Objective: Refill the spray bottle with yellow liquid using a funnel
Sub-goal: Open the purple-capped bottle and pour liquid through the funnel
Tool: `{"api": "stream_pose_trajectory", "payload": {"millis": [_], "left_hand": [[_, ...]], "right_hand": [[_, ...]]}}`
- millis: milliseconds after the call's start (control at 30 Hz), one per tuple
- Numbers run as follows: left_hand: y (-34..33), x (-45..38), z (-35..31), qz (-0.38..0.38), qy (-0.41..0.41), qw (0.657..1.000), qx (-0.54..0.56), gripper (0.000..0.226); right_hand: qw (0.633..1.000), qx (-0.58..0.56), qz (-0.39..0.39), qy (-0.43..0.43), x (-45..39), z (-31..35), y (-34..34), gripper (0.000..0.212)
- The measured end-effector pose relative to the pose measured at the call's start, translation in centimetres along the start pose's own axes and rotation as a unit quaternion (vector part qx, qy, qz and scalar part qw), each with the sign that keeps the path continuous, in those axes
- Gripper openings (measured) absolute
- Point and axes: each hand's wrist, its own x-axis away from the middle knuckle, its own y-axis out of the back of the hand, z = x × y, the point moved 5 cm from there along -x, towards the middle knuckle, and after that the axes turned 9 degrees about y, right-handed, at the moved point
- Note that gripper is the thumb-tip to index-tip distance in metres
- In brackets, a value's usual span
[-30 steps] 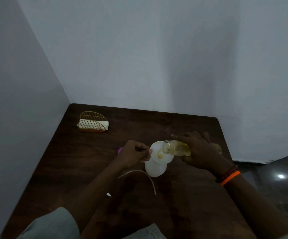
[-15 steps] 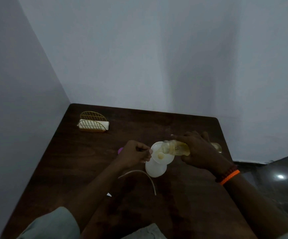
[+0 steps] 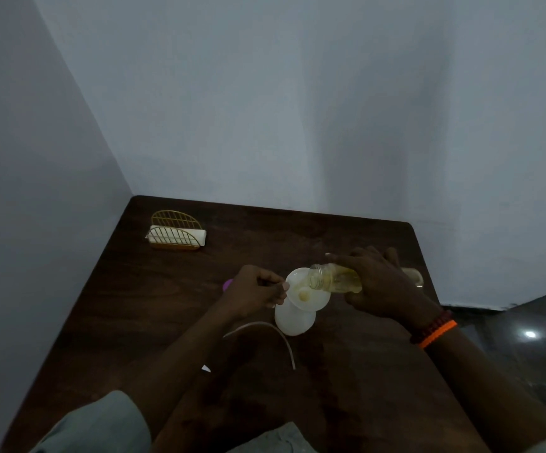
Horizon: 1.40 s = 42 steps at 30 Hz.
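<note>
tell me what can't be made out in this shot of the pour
- Head view: the liquid level inside the white spray bottle, hidden by its opaque wall.
- Purple object, mostly behind the left hand.
- Clear item past the right hand, mostly covered by it.
- Small white scrap, too small to identify.

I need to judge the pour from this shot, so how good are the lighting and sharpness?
Head view: dim, bluish, underexposed; the table is nearly black and both hands lose detail. The white funnel and yellow liquid bottle stand out. Wide-angle bending at the edges; a glare spot on the floor.
</note>
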Motion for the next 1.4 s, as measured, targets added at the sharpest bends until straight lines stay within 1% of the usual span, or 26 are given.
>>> {"api": "stream_pose_trajectory", "payload": {"millis": [1400], "left_hand": [[-0.06,-0.18,-0.11,-0.005,-0.005,1.000,-0.009,0.022]], "right_hand": [[1.000,0.010,-0.016,-0.003,0.52,-0.47,0.06,0.077]]}}
